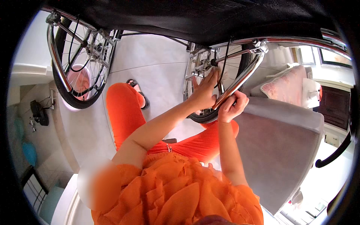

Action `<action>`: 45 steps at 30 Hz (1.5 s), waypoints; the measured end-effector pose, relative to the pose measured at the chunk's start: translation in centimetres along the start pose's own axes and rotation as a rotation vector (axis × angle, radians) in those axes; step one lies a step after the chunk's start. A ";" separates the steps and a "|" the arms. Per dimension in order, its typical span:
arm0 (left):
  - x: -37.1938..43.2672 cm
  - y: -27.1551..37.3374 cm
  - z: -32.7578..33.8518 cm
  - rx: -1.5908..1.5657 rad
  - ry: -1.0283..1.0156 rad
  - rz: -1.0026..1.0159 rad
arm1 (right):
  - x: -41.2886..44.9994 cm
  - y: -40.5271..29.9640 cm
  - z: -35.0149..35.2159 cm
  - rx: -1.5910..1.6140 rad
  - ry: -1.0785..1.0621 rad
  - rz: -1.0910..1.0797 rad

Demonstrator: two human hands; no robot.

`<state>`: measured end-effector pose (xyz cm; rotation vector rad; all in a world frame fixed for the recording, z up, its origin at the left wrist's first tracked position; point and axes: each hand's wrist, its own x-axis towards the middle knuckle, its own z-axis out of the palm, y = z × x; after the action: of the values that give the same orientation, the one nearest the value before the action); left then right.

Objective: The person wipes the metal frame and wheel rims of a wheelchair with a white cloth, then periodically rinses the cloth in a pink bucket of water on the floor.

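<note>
A wheelchair with a black seat cover (168, 17) and chrome frame fills the top of the head view. My left hand (206, 89) reaches in beside the spoked right wheel (201, 119), fingers spread near its hub and a black cable. Something pale and blurred lies by the fingertips; whether they hold it is unclear. My right hand (233, 107) is closed around the lower end of a bent chrome frame tube (246, 74), beside the tyre. The other wheel (77, 104) stands at upper left, apart from both hands.
Behind the left wheel is a pink basin (73, 105) with something inside. A grey upholstered seat (278, 146) stands close on my right, with a patterned cushion (287, 84) beyond it. A black curved handle (334, 152) is at far right. My knees flank the floor before me.
</note>
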<state>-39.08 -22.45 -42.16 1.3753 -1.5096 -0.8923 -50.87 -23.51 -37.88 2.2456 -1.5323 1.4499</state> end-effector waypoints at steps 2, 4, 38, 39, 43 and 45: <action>0.7 -0.2 -0.2 -0.058 -0.008 0.006 | 0.2 -0.1 0.2 0.031 -0.001 -0.009; 1.0 0.1 -0.7 0.038 -0.088 -0.080 | 0.3 -0.3 0.4 0.042 0.003 -0.032; 2.0 -2.0 -7.2 -0.450 -0.490 0.247 | 1.1 0.0 0.4 0.076 0.009 -0.065; 1.6 -2.7 -7.0 -0.426 -0.443 0.284 | 1.0 -0.1 0.3 0.070 0.000 -0.048; 1.8 -4.0 -5.6 -0.516 -0.369 0.264 | 1.2 0.0 0.4 0.075 -0.010 -0.038; 1.8 -3.0 -5.7 -0.714 -0.314 0.095 | 1.2 0.1 0.4 0.067 -0.004 -0.053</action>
<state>-32.73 -24.30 -42.65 0.6589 -1.2687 -1.4547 -50.62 -24.65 -37.31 2.3086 -1.4351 1.5048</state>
